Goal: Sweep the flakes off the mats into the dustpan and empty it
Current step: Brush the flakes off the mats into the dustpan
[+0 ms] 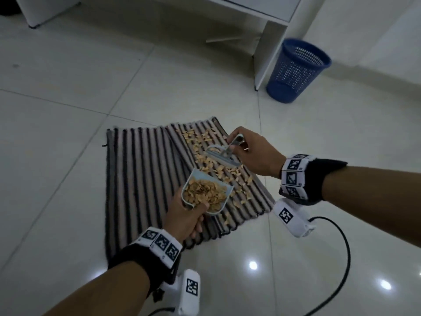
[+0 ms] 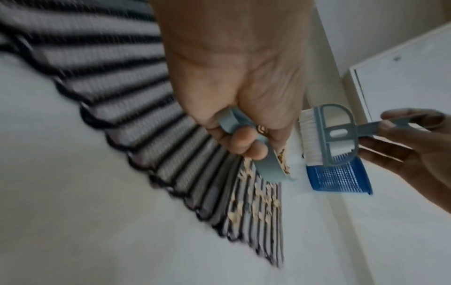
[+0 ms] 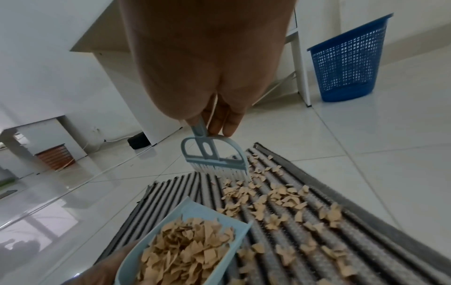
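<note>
Two striped mats (image 1: 141, 174) overlap on the tiled floor. Tan flakes (image 1: 218, 169) are scattered over the right-hand mat (image 3: 366, 250). My left hand (image 1: 193, 215) grips the handle of a pale blue dustpan (image 1: 198, 174), which is heaped with flakes and held over the mats' near middle. The same hand (image 2: 244, 125) and dustpan (image 2: 268, 165) show from below in the left wrist view. My right hand (image 1: 241, 144) pinches the handle of a small blue brush (image 1: 224, 156), bristles down over the flakes just beyond the dustpan (image 3: 202, 210). I cannot tell whether the brush (image 3: 214, 160) touches the mat.
A blue mesh wastebasket (image 1: 296, 71) stands at the far right beside a white desk leg (image 1: 266, 55). A black cable (image 1: 337, 258) loops on the floor at the near right. Bare tiles (image 1: 57, 156) surround the mats. A white cabinet (image 1: 45, 8) stands far left.
</note>
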